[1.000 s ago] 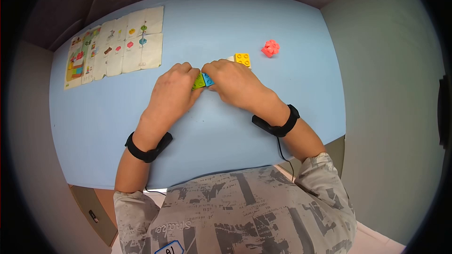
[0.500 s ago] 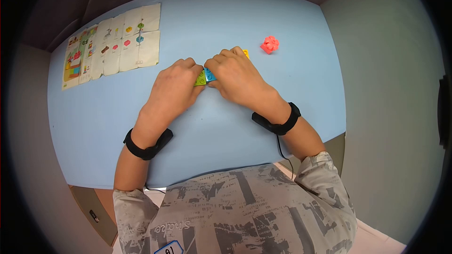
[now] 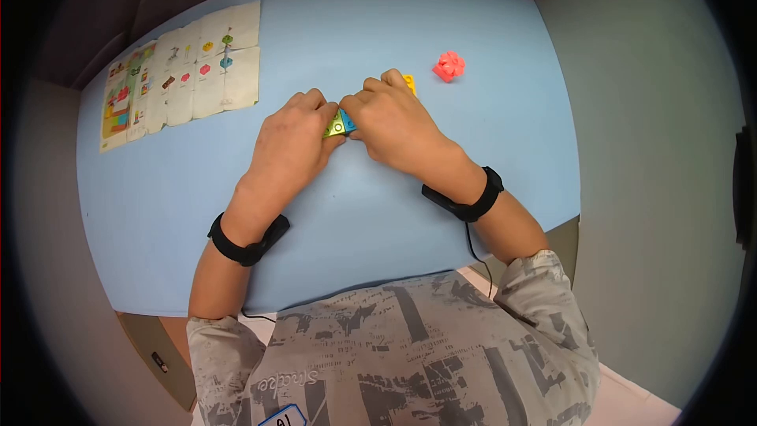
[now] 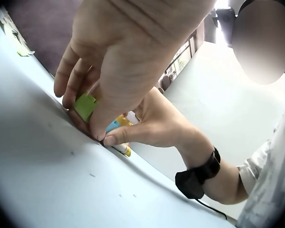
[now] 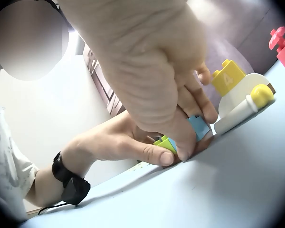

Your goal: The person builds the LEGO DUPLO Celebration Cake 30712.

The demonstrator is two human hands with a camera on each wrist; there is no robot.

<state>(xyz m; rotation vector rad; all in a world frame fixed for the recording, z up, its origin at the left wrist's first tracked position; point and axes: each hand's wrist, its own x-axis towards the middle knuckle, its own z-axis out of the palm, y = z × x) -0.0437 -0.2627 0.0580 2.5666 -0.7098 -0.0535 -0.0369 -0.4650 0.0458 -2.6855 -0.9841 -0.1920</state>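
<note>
Aligning seems underway: left hand pinches the green studded brick, right hand the blue brick at its three o'clock, grips closed; next calls for steady, even pressure.

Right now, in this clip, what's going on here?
Someone's left hand pinches a green brick, their right hand a blue brick, side by side at the table; whether they join is unclear. A yellow brick and a coral flower piece sit beyond the right hand, a picture sheet off to the left.
</note>
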